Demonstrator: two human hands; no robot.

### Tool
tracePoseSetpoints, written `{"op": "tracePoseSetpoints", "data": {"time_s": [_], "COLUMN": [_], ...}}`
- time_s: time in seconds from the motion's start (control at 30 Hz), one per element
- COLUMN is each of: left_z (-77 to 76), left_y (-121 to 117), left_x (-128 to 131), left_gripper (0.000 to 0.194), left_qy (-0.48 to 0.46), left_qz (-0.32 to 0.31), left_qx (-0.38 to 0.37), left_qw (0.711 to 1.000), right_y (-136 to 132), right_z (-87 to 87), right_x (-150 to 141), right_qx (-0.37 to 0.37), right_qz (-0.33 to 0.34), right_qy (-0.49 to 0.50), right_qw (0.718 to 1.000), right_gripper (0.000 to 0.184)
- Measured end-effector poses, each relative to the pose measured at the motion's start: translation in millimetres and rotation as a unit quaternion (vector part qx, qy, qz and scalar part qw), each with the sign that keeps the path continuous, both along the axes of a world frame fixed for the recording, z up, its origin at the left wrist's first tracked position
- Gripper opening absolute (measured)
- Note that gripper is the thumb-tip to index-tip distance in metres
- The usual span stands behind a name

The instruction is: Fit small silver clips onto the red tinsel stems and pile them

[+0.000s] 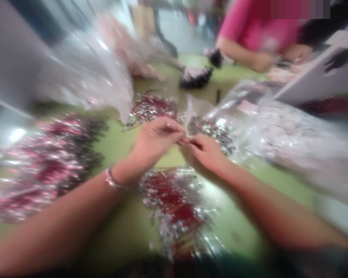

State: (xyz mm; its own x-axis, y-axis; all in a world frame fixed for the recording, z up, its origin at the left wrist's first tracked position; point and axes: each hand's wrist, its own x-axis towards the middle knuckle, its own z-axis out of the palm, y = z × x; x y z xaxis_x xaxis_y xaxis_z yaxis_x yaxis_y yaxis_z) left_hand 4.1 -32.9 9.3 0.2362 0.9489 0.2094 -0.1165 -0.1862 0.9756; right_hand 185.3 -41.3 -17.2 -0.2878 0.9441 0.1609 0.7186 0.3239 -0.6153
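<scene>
Above the green table (116, 139), my left hand (158, 137) and my right hand (207, 152) meet fingertip to fingertip. Both are pinched closed; whatever lies between the fingers is too small and blurred to name. Just below them is a heap of thin red pieces with shiny, clear ends (176, 204). Beyond my left hand lies a smaller red and silver heap (153, 106). A pile of small grey, glinting pieces (220, 133) sits just past my right hand, partly under clear plastic.
At left lies a large pile of shiny pink-red pieces with dark ends (52, 162). Clear plastic bags stand at back left (89, 73) and right, the right bag (281, 131) full of whitish pieces. A black-fringed bundle (195, 77) lies farther back. Across the table works a person in pink (266, 34).
</scene>
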Motion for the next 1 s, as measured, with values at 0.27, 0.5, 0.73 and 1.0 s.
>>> {"op": "tracePoseSetpoints", "data": {"time_s": [0.27,0.5,0.73,1.0], "left_z": [6.9,1.4,-3.4,-18.5], "left_y": [-6,4,6,6], "left_x": [-3,-6,-6,-2], "left_gripper": [0.009,0.007,0.008,0.02], "left_qy": [-0.051,-0.137,-0.166,-0.044], "left_qz": [-0.021,-0.026,-0.004,-0.006], "left_qx": [0.005,-0.062,-0.1,-0.141], "left_qw": [0.998,0.988,0.981,0.989], "right_y": [-3,-7,-12,-16], "right_z": [7.1,9.6,17.9,21.3], "right_x": [4,8,4,-1], "right_qx": [-0.005,0.057,-0.044,-0.13], "right_qz": [-0.074,-0.041,0.002,-0.019], "right_qy": [0.064,0.084,0.079,0.06], "right_qw": [0.995,0.994,0.996,0.989], "right_gripper": [0.013,0.029,0.015,0.025]}}
